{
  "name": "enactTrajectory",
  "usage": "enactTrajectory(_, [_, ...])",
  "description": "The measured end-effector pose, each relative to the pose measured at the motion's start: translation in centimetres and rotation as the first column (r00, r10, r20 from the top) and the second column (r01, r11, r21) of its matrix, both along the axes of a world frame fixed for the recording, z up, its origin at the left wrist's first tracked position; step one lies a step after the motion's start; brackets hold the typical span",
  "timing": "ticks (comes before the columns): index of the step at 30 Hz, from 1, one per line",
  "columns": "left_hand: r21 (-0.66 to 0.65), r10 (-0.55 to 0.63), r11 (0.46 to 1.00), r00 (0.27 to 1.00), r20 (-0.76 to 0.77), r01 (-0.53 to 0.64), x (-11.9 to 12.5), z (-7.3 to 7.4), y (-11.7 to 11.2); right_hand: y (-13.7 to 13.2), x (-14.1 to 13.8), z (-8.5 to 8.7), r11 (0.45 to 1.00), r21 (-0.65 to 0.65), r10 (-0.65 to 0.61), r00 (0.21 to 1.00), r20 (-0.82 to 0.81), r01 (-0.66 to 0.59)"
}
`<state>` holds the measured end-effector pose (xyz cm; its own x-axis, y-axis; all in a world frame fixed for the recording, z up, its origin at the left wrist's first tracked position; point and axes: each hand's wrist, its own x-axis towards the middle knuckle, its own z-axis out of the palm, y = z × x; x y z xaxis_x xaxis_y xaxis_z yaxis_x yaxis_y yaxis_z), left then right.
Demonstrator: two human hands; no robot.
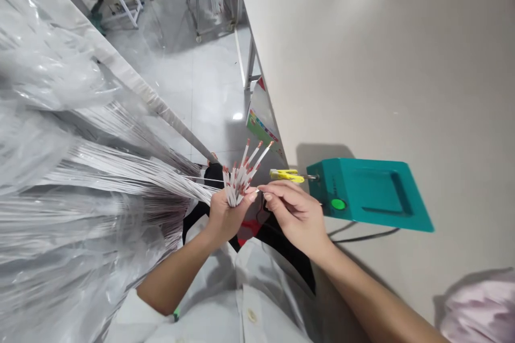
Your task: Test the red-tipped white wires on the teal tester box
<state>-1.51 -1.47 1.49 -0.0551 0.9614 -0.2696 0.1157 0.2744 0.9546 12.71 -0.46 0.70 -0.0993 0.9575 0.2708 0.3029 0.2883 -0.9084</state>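
Observation:
My left hand is closed around a bundle of white wires. Their cut ends fan upward above the fist, with bare copper or reddish tips. A few of them stick up higher than the others. Close beside the left thumb, my right hand pinches with thumb and forefinger. What lies between those fingertips is too small to make out. Just past the right hand, on the table, sits a teal device with a round green button. A yellow clip juts from its left side.
More white wires under clear plastic sheeting fill the left side, along a rail. The pale table spans the right. A black cable runs by the device; pinkish cloth lies at the lower right corner. Wheeled racks stand behind.

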Motion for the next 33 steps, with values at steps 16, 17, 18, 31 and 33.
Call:
enactTrajectory(16, [-0.053, -0.09, 0.994, 0.991, 0.095, 0.095, -0.7, -0.3, -0.2, 0.5, -1.0, -0.8, 0.963, -0.21, 0.073, 0.911, -0.405, -0.17])
enactTrajectory(17, [-0.054, -0.081, 0.995, 0.989, 0.12, 0.088, -0.7, -0.3, -0.3, 0.5, -1.2, -0.9, 0.956, -0.219, 0.078, 0.889, -0.451, -0.196])
enactTrajectory(18, [-0.048, -0.067, 0.996, 0.989, 0.132, 0.074, -0.8, -0.4, -0.3, 0.5, -1.4, -1.0, 0.953, -0.219, 0.084, 0.876, -0.476, -0.211])
enactTrajectory(31, [-0.061, -0.036, 0.997, 0.994, 0.1, 0.043, -1.8, -1.1, -0.1, 0.7, 0.4, -0.4, 1.0, 0.0, 0.022, 0.998, -0.059, -0.022])
enactTrajectory(33, [-0.031, -0.128, 0.991, 0.991, 0.03, 0.129, -2.2, -0.8, 0.1, 1.2, 0.7, 0.4, 0.992, 0.056, 0.116, 0.993, 0.0, -0.116])
